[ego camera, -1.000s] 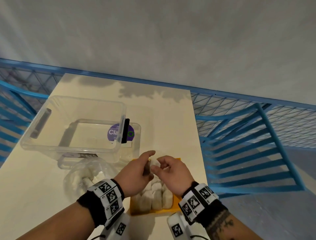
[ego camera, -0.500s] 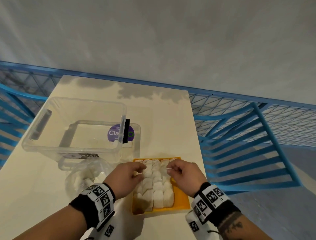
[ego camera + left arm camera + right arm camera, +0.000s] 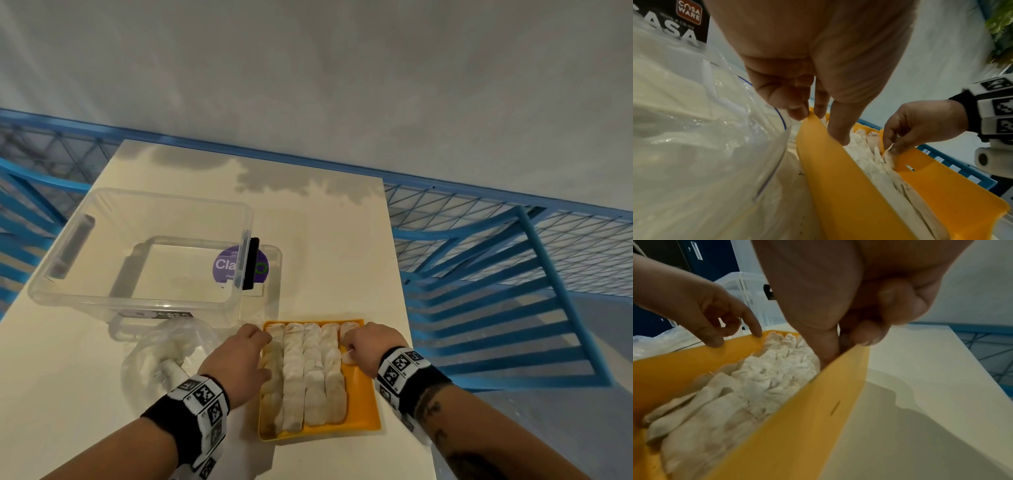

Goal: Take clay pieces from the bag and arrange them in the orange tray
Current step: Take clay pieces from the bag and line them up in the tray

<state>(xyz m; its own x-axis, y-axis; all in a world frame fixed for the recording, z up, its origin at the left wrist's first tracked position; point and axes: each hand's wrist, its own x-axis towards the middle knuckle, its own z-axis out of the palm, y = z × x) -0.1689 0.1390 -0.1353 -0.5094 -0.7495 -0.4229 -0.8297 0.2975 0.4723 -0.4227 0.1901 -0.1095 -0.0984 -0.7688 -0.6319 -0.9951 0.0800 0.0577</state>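
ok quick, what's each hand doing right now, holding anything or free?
Left hand: open, holds nothing, fingertips resting on the orange tray's left rim.
Right hand: pinching a clay piece at the tray's right wall.

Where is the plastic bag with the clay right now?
In the head view the plastic bag lies on the table, left of the orange tray, just in front of the clear plastic box and beside the left hand.
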